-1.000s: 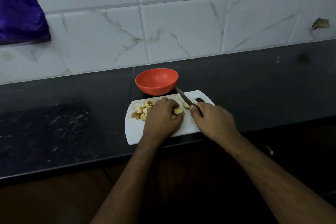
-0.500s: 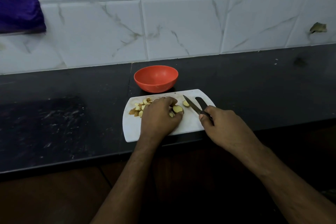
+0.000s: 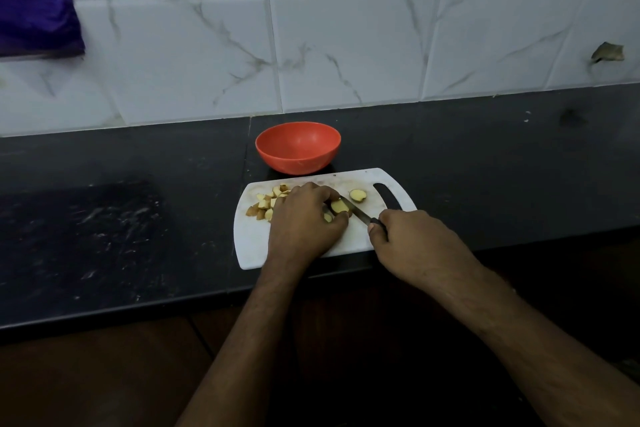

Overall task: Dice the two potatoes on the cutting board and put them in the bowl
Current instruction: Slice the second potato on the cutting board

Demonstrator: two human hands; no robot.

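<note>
- I count 1 orange bowl [image 3: 298,146], nothing visible in it
- 1 white cutting board [image 3: 254,246]
- 1 knife [image 3: 358,213]
- 2 hands: left [image 3: 304,222], right [image 3: 415,243]
- 1 potato slice [image 3: 357,195] lying apart; 1 bigger potato piece [image 3: 339,207] under left fingers
- diced bits [image 3: 265,206]: approx 10 in a pile, partly hidden, can't count exactly

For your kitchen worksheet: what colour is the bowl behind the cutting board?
The bowl is orange-red, seen in the head view.

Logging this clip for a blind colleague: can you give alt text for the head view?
The left hand holds a potato piece on a white cutting board while the right hand presses a knife against it. Diced pieces lie left; an orange bowl sits behind.
</note>
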